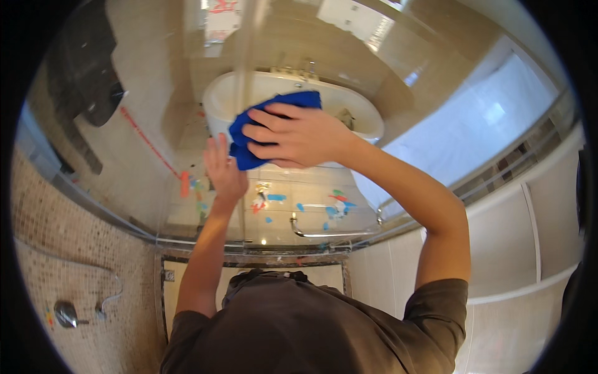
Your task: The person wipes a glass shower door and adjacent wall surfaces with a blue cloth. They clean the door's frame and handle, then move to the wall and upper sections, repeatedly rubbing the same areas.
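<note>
R hand has its grip on the blue cloth against the shower glass, fingers spread, prob. to keep it flat, w/ L hand empty, fingers apart, at or nr the glass, maybe for balance.

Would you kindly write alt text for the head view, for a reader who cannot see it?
A right hand holds a blue cloth against clear glass, the open left hand close beside it. Beyond the glass are a white bathtub and coloured scraps on the floor.
</note>
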Demonstrator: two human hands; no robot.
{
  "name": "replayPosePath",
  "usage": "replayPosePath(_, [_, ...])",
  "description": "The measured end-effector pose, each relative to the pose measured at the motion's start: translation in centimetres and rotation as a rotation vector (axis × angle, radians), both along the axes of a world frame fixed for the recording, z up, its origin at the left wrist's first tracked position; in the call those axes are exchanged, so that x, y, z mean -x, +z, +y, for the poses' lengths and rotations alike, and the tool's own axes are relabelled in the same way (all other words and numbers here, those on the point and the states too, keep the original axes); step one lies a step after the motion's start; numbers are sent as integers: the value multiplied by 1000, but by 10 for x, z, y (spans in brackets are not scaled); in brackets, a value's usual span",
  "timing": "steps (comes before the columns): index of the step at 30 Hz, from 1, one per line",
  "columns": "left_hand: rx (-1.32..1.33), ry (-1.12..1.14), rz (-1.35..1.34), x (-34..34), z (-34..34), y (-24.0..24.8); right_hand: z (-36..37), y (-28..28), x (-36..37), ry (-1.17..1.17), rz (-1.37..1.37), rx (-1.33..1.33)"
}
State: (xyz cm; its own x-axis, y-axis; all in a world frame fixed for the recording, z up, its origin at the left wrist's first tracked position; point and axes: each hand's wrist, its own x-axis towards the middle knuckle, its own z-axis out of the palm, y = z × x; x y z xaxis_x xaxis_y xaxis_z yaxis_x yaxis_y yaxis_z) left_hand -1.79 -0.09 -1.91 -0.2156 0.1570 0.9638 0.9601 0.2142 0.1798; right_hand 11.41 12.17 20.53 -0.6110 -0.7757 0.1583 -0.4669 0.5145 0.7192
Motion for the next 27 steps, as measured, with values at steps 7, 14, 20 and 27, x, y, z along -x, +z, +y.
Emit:
replayPosePath(7, [-41,71,19,3,-4,12,4,90,-13,-98,470,429])
replayPosePath(14, [11,-33,-73,0,-7,14,1,-66,-10,-63,154,187])
replayPosePath(20, [91,45,-20,3,-30,14,3,-9,-6,-35,362,318])
replayPosePath(27, [79,31,15,17,-25,-8,-15,-61,19,-35,544,605])
